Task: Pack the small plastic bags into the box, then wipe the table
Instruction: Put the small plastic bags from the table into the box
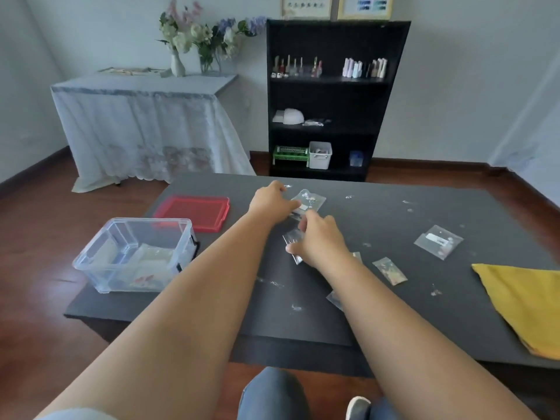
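Knee (269, 392) nearest; black table (394, 322) speckled, yellow cloth (524, 301) right.

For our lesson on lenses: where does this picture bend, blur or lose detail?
Head view: the wide lens bows the bookshelf and table edges; light is soft and flat; the clear bags under the left hand and right hand smear into blur.

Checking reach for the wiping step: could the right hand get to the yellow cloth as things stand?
Probably yes. The yellow cloth lies flat on the right side of the table, nothing on it or between it and the right hand. But that hand is holding small bags and would need to drop them first.
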The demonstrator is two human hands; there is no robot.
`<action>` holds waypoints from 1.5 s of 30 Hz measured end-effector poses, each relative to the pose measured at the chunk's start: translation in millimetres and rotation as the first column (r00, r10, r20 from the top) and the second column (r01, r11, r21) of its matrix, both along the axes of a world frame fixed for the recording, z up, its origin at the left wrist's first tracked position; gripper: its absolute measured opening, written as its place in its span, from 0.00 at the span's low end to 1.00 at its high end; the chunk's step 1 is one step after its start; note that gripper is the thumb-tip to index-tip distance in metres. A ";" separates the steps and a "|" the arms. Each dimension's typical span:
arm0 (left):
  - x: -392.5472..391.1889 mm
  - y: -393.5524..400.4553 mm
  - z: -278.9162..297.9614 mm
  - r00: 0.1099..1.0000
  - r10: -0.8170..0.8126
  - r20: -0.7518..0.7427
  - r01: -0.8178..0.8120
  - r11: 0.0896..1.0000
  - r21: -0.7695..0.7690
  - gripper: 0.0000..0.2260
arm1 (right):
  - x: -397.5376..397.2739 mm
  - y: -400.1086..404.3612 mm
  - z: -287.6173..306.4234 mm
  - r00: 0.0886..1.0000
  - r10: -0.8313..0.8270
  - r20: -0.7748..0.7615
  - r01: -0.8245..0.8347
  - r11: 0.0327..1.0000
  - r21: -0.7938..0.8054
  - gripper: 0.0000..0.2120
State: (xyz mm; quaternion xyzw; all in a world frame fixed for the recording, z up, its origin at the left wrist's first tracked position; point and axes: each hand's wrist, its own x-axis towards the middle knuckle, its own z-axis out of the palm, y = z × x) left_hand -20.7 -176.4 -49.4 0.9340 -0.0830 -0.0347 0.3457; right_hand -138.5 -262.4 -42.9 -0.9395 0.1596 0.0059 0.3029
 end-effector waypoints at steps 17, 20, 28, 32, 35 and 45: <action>-5.8 -12.8 14.9 0.993 -0.087 -0.086 0.102 0.976 0.191 0.01 | -11.6 -19.3 -11.3 0.978 0.029 0.207 -0.069 0.980 0.188 0.20; -2.8 -13.3 15.5 0.991 -0.114 -0.067 0.129 0.954 0.271 0.11 | -17.8 -25.9 -7.7 0.971 0.002 0.238 -0.065 0.964 0.258 0.17; 1.3 -18.7 22.3 0.977 0.017 -0.213 0.054 0.945 0.323 0.47 | -25.1 -35.4 -8.0 0.967 -0.094 0.236 -0.025 0.889 0.457 0.09; 2.4 -11.4 23.2 0.987 -0.017 -0.160 0.057 0.967 0.248 0.33 | -28.3 -37.0 -5.1 0.965 -0.136 0.225 -0.032 0.788 0.615 0.14; 1.1 0.2 25.8 0.993 0.012 -0.119 -0.002 0.997 0.080 0.13 | -29.6 -37.0 -2.5 0.954 -0.181 0.240 -0.042 0.710 0.703 0.15; -25.3 111.7 93.2 0.978 -0.160 -0.132 0.125 0.962 -0.241 0.11 | -29.9 -12.6 6.9 0.923 -0.356 0.145 -0.022 0.328 0.944 0.02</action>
